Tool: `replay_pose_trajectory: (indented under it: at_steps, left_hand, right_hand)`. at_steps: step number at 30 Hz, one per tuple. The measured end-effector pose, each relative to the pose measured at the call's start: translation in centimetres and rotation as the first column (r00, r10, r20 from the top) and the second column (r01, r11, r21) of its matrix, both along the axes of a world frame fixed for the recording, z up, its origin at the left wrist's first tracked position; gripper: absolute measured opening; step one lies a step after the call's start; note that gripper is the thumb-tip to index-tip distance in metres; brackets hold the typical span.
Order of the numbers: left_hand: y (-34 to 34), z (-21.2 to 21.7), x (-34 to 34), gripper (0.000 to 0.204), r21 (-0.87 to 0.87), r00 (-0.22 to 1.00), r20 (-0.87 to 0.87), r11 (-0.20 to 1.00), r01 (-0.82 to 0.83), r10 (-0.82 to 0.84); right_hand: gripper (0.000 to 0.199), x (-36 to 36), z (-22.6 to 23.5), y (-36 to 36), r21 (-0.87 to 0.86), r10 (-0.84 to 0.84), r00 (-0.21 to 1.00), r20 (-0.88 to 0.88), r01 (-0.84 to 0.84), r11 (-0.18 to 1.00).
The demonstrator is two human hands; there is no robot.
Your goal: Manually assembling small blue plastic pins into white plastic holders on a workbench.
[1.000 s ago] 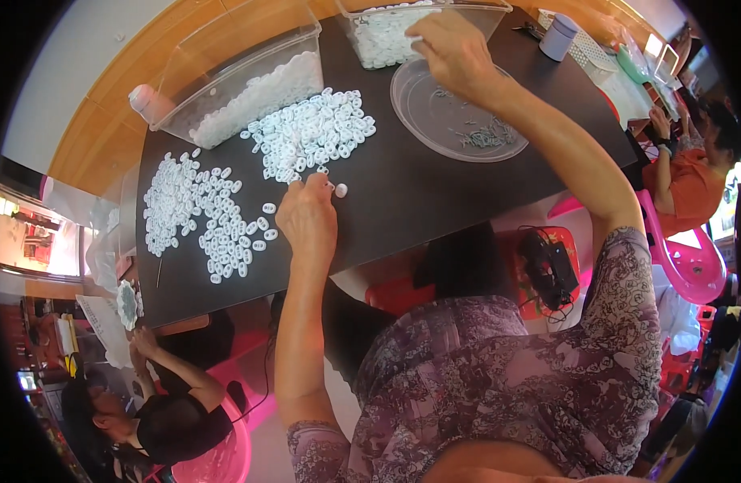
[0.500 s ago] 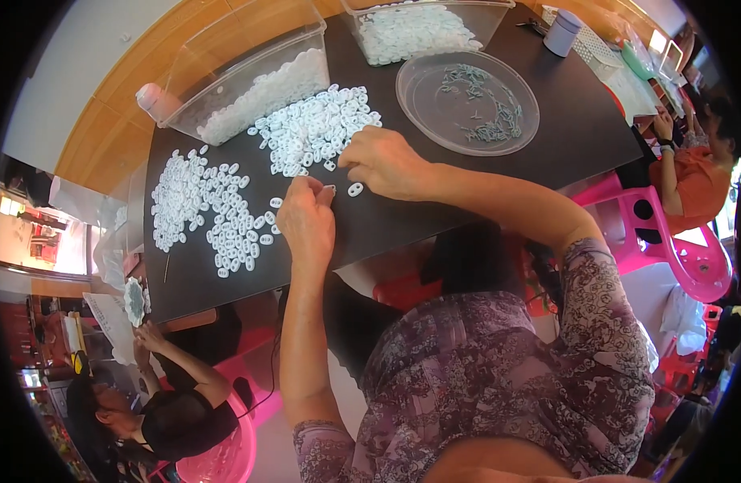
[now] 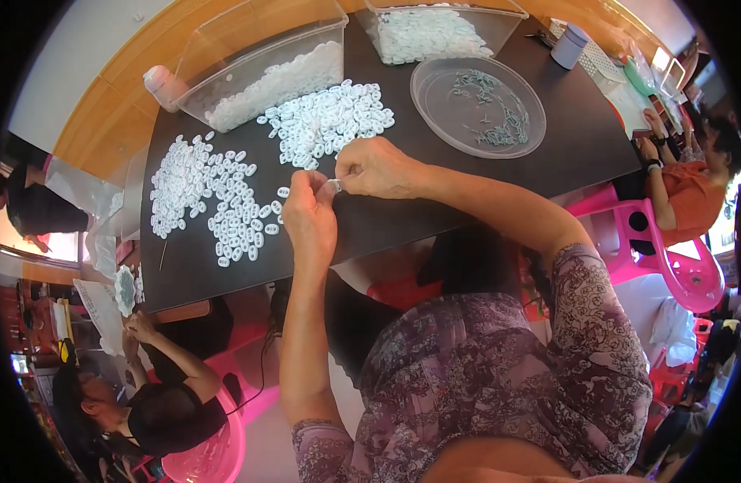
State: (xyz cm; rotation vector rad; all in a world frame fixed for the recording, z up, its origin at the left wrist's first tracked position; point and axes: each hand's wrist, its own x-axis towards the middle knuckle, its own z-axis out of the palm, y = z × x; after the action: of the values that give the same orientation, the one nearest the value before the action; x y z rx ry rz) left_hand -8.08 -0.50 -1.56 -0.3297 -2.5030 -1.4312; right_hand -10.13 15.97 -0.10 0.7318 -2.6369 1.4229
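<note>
Pinching a little white piece [image 3: 336, 185] with the left hand [image 3: 310, 213], right hand [image 3: 380, 169] with its grip closed up against it, kinda near that white pile [image 3: 332, 121].

We see a dark table [image 3: 378, 229] beneath the fingers [image 3: 304, 187]. Just beyond them lies a heap of small white pieces [image 3: 330, 117]; to their left we find a second spread of white pieces [image 3: 235, 213], a few stragglers reaching close to the fingers. Further left lies a thin stick [image 3: 163, 254]. Beyond the near heap stands a clear box [image 3: 306, 48] of white pieces, with another clear box [image 3: 499, 29] further right. Right of and beyond the fingers, we see a round tray [image 3: 441, 121], then a lidded jar [image 3: 570, 47].
</note>
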Motion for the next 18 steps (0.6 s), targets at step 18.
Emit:
replay_pose_trajectory:
  at_steps: [18]
  left_hand:
    - [0.8, 1.0, 1.8, 0.020, 0.080, 0.980, -0.138, 0.985, 0.154, -0.142]
  right_hand:
    - [0.012, 1.9, 0.5, 1.2, -0.167, -0.042, 0.999, -0.009, 0.040, 0.985]
